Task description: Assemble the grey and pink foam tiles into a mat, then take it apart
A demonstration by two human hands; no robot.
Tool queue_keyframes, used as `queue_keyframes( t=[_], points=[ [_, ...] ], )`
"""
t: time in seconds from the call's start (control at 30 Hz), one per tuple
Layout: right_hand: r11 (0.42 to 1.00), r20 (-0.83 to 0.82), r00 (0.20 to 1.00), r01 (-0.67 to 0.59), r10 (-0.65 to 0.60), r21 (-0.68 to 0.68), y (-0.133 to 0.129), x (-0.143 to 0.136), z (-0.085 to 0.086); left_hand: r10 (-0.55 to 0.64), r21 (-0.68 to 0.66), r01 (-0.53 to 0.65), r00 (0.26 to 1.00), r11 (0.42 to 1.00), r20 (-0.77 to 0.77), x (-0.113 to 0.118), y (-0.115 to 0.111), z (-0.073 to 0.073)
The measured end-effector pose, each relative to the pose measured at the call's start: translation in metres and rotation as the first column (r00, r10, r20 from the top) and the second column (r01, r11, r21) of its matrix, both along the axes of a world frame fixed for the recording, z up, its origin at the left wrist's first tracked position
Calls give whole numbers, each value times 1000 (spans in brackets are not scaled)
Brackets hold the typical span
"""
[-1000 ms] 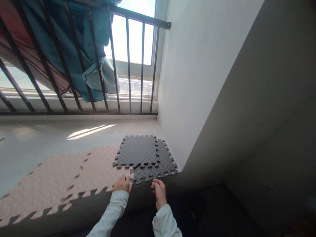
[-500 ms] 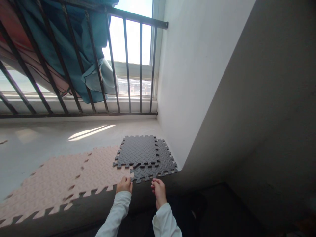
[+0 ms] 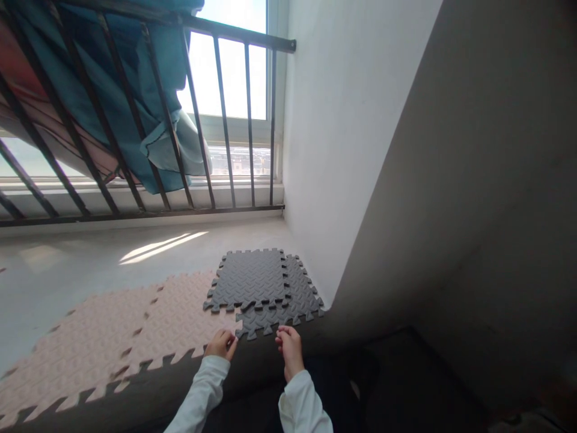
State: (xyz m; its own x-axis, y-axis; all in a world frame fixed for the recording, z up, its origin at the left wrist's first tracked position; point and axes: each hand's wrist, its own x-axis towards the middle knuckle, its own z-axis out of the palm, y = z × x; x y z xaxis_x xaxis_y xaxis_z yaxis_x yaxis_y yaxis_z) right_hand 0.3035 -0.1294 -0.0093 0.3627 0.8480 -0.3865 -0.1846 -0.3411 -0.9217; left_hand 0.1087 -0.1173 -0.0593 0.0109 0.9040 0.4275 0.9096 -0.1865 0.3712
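Note:
Two dark grey foam tiles lie at the right end of the ledge: the upper grey tile (image 3: 252, 276) rests partly over the lower grey tile (image 3: 302, 288) and partly over the pink tiles (image 3: 180, 313). At the front edge of the pink tiles, near their corner with the lower grey tile, is my left hand (image 3: 220, 345), fingers bent together; what they grip, if anything, is hidden. My right hand (image 3: 289, 349) is just in front of the lower grey tile, its fingers curled together, and whether they hold something cannot be made out.
Behind the ledge (image 3: 162, 240) stands a black metal railing (image 3: 216, 210) before a window, with teal and pink fabric (image 3: 117, 96) hanging behind its bars. A white wall (image 3: 333, 150) rises on the right. Below the ledge's front edge it is dark.
My left hand has moved a little left and down along the pink tiles' edge. My right hand is almost where it was. The view has shifted slightly.

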Motion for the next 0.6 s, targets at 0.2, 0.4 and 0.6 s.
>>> queue_keyframes(
  t=[0.2, 0.4, 0.6],
  points=[
    [997, 225, 974, -25, 8, 73, -1, 1, 8, -106, -39, 112, 985, 993, 136, -5, -12, 4],
    [956, 787, 580, -292, 208, -37, -8, -1, 21, -108, -169, 144, 973, 975, 203, -42, -10, 8],
    [885, 950, 201, -448, 240, -129, 3, -12, 31, 172, -501, -350, 915, 792, -366, -110, 45, 46]
  ],
)
